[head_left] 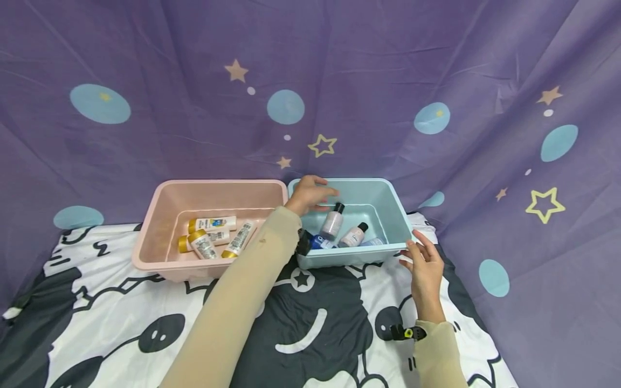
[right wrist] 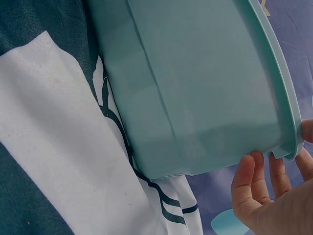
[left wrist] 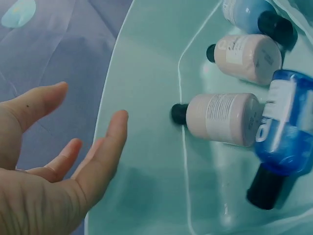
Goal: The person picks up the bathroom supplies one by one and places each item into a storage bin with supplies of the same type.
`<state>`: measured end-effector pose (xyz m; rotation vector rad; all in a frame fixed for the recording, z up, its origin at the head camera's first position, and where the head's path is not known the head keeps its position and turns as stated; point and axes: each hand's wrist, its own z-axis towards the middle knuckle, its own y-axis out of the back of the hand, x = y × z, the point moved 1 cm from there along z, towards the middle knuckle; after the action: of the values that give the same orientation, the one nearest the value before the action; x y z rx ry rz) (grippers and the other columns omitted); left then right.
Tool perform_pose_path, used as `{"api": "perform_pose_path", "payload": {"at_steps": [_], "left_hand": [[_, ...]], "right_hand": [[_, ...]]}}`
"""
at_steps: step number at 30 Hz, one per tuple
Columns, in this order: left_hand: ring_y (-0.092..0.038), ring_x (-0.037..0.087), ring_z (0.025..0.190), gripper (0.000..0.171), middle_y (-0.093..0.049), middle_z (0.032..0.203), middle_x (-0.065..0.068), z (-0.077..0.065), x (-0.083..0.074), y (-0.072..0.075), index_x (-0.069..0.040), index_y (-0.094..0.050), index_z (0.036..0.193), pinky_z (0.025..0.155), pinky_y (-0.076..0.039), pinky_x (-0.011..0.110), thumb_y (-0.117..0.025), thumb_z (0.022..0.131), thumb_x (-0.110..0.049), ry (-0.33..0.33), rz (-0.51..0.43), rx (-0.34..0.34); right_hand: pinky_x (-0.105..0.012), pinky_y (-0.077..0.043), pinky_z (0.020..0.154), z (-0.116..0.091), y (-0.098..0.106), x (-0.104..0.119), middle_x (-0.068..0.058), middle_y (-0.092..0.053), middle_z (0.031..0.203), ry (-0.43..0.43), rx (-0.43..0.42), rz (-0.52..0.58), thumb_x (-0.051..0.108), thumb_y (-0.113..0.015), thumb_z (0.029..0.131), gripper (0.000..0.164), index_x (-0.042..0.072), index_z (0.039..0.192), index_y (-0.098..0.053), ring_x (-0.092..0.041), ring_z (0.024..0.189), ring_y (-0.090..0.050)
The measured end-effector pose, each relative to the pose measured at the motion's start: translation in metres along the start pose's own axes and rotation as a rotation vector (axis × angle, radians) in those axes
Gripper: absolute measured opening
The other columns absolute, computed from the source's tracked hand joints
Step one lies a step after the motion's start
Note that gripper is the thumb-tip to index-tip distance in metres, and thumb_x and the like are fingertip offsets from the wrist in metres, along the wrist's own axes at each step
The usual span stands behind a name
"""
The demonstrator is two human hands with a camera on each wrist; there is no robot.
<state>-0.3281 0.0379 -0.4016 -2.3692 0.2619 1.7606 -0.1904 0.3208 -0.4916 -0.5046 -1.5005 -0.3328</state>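
Inside the light blue plastic bin (head_left: 349, 259) lie several small black-capped bottles: a dark blue bottle (left wrist: 286, 122), a pale pink bottle (left wrist: 222, 119), a second pink bottle (left wrist: 248, 58) and a light blue bottle (left wrist: 248, 13). My left hand (head_left: 310, 195) is over the bin's back left part, fingers spread, holding nothing and apart from the bottles. At the front right corner my right hand (head_left: 425, 264) grips the bin's rim, with fingers (right wrist: 243, 178) under the lip and the thumb at the rim's top.
A pink bin (head_left: 160, 226) stands directly left of the blue one, holding several white tubes (head_left: 240, 238) with gold caps. Both bins sit on a black-and-white patterned cloth (head_left: 111, 323). Behind hangs a purple curtain (head_left: 368, 108) with stars and dots.
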Motion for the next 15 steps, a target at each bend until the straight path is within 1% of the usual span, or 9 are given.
{"api": "perform_pose_path", "payload": {"at_steps": [4,6,8,10,12,15], "left_hand": [[-0.059,0.037,0.117,0.063,-0.054,0.131,0.015,-0.005,-0.006,-0.002,0.001,-0.050,0.140,0.079,-0.060,0.037,-0.080,0.087,-0.015,-0.033,0.044,-0.008],[-0.060,0.035,0.115,0.059,-0.057,0.129,0.015,-0.009,-0.010,-0.003,0.000,-0.052,0.138,0.079,-0.060,0.036,-0.079,0.088,-0.016,-0.052,0.068,-0.010],[-0.061,0.033,0.112,0.055,-0.060,0.125,0.014,-0.015,-0.014,-0.005,-0.002,-0.054,0.135,0.079,-0.060,0.037,-0.079,0.088,-0.018,-0.075,0.089,-0.008],[-0.063,0.030,0.109,0.052,-0.062,0.122,0.012,-0.024,-0.017,-0.005,-0.004,-0.056,0.132,0.079,-0.060,0.037,-0.079,0.089,-0.022,-0.101,0.119,0.001],[-0.064,0.026,0.107,0.050,-0.064,0.121,0.010,-0.036,-0.020,-0.003,-0.007,-0.058,0.130,0.078,-0.059,0.036,-0.079,0.089,-0.026,-0.136,0.155,0.005],[-0.066,0.021,0.102,0.049,-0.064,0.120,0.006,-0.057,-0.020,0.004,-0.010,-0.060,0.129,0.077,-0.059,0.033,-0.078,0.090,-0.032,-0.194,0.198,0.003]], "right_hand": [[-0.030,-0.059,0.063,0.001,-0.002,0.001,-0.014,-0.066,0.109,-0.014,0.000,0.001,0.020,-0.075,0.093,0.041,0.013,0.133,-0.066,-0.034,0.089,-0.068],[-0.029,-0.059,0.063,0.001,-0.003,0.003,-0.013,-0.066,0.108,-0.013,0.001,-0.016,0.019,-0.074,0.093,0.041,0.012,0.133,-0.066,-0.034,0.090,-0.068],[-0.028,-0.059,0.063,0.001,-0.002,0.006,-0.011,-0.066,0.104,-0.004,-0.004,-0.044,0.019,-0.074,0.093,0.041,0.011,0.132,-0.066,-0.030,0.086,-0.068],[-0.026,-0.058,0.062,0.000,-0.001,0.010,-0.007,-0.064,0.097,0.023,-0.013,-0.102,0.019,-0.074,0.093,0.040,0.010,0.132,-0.066,-0.022,0.079,-0.068],[-0.023,-0.056,0.059,-0.001,0.000,0.013,-0.004,-0.062,0.089,0.061,-0.025,-0.160,0.018,-0.075,0.093,0.037,0.009,0.128,-0.069,-0.015,0.070,-0.065],[-0.021,-0.053,0.054,-0.004,-0.001,0.018,-0.001,-0.058,0.076,0.125,-0.034,-0.248,0.018,-0.074,0.094,0.030,0.006,0.121,-0.072,-0.011,0.060,-0.058]]}}
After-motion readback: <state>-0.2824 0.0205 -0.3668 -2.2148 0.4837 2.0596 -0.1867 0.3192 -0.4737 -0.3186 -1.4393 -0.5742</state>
